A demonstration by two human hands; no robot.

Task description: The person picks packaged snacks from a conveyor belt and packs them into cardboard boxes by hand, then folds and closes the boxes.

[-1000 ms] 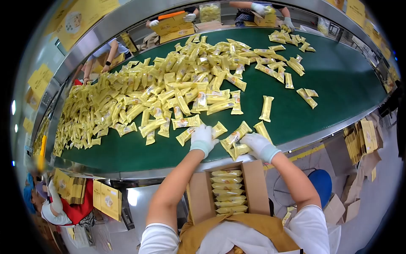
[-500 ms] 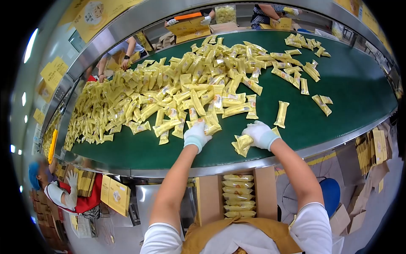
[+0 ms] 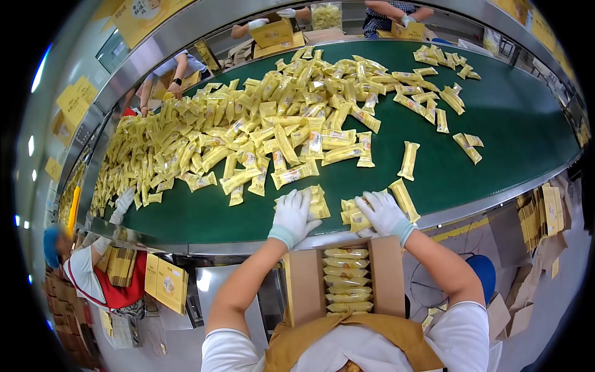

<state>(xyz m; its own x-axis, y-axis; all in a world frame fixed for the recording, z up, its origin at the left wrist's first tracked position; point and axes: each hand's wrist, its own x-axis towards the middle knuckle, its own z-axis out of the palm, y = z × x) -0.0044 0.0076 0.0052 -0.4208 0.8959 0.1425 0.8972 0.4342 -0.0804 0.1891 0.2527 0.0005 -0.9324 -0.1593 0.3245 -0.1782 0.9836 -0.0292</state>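
Observation:
Both my hands wear white gloves, at the near edge of a green conveyor belt [image 3: 499,149]. My left hand [image 3: 292,218] is closed over a small bunch of yellow wrapped snack packets [image 3: 318,204]. A second bunch of snack packets [image 3: 353,217] is gripped by my right hand [image 3: 382,212]. One loose packet [image 3: 404,199] lies against the right hand's outer side. Below the hands, an open cardboard box [image 3: 305,286] holds a column of several packets [image 3: 346,273] lying flat. The fingertips are partly hidden behind the packets.
A large heap of yellow packets [image 3: 248,124] covers the belt's left and middle. The belt's metal edge [image 3: 273,245] runs above the box. A co-worker in a red apron [image 3: 121,282] reaches onto the belt at left. Other people work along the far side. A blue stool [image 3: 482,276] stands right.
My left hand has drawn a bunch toward the near edge, leaving one packet behind. My right hand has shifted slightly nearer the box. The co-worker at left now reaches onto the belt.

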